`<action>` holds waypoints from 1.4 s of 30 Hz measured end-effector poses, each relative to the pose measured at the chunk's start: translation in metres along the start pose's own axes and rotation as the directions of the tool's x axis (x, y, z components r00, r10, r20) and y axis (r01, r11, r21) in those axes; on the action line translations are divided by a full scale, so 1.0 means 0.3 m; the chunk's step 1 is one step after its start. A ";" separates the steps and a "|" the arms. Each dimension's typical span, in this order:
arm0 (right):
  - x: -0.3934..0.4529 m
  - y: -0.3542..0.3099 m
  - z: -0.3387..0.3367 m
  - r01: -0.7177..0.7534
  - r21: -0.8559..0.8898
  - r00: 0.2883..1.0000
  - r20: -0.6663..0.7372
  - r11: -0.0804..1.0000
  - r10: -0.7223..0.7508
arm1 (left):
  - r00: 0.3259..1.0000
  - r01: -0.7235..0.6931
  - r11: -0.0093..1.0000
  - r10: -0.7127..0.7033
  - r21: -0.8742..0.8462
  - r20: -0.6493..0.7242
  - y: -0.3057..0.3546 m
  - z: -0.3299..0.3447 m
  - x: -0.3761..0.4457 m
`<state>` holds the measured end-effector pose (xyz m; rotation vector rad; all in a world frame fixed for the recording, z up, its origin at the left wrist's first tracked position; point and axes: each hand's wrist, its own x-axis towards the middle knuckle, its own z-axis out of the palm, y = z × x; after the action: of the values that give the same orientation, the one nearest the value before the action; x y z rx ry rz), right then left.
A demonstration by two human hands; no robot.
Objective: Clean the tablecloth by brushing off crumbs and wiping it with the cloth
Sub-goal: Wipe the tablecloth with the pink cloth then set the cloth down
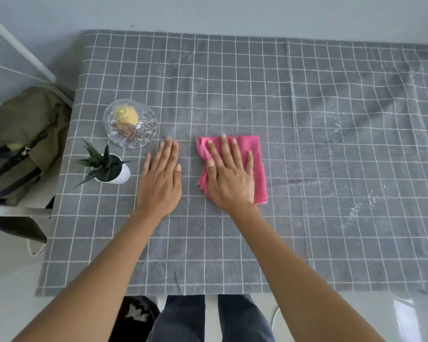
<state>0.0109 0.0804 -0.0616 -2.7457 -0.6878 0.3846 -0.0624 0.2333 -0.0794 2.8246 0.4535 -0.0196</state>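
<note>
A grey tablecloth [232,82] with a white grid covers the table. A folded pink cloth [256,154] lies near its middle. My right hand [229,176] presses flat on the pink cloth with straight, spread fingers. My left hand [160,178] rests flat on the bare tablecloth just left of the cloth, fingers straight. White crumbs [366,201] are scattered on the right part of the tablecloth, with a few more crumbs [337,128] farther back.
A glass dish [131,127] with yellow and brown items stands at the left, a small potted plant [109,167] in a white pot in front of it. An olive bag [20,141] sits on a chair left of the table. A wall runs behind.
</note>
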 end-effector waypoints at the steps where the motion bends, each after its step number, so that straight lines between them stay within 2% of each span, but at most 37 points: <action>1: -0.012 -0.019 0.012 0.031 -0.006 1.000 0.002 1.000 -0.031 | 1.000 0.005 1.000 -0.005 0.017 -0.002 0.000 0.000 -0.001; 6: -0.019 0.041 -0.003 0.094 -0.032 0.996 0.001 0.995 -0.094 | 1.000 0.018 1.000 -0.018 0.025 0.012 0.001 0.000 0.000; 10: -0.015 0.212 -0.052 -0.099 -0.063 0.995 -0.025 0.993 0.098 | 1.000 0.023 0.999 -0.023 0.025 0.007 -0.005 -0.002 0.001; 14: -0.025 0.341 -0.100 -0.287 -0.036 0.956 -0.071 0.957 0.284 | 0.999 0.033 0.999 -0.032 0.027 -0.007 -0.003 -0.005 0.000; 20: -0.023 0.296 -0.095 -0.349 0.008 0.935 -0.069 0.937 0.349 | 1.000 -0.002 1.000 0.002 -0.009 0.022 -0.049 -0.004 -0.069; 23: -0.031 0.213 -0.066 -0.296 -0.007 0.954 -0.045 0.955 0.295 | 1.000 0.016 1.000 -0.016 0.006 0.011 -0.059 -0.004 -0.116; 29: -0.104 -0.065 0.051 -0.025 -0.022 0.999 0.030 0.999 0.026 | 1.000 0.025 0.999 -0.025 0.028 -0.015 -0.055 -0.007 -0.116; 35: -0.121 -0.035 0.040 0.085 0.006 0.996 0.009 0.996 -0.086 | 1.000 0.027 0.999 -0.027 0.037 -0.010 -0.049 -0.014 -0.114; 38: -0.110 0.063 0.005 0.052 -0.037 0.999 0.004 0.998 -0.052 | 0.999 0.044 0.999 -0.044 0.024 0.008 -0.055 -0.017 -0.116; 42: -0.112 0.283 -0.062 -0.127 -0.066 0.992 -0.023 0.990 0.126 | 0.999 0.039 0.999 -0.039 0.006 0.006 -0.055 -0.017 -0.116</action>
<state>0.0237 -0.0117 -0.0663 -2.8622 -0.5325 0.3687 -0.1007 0.2392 -0.0770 2.8206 0.5082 -0.0383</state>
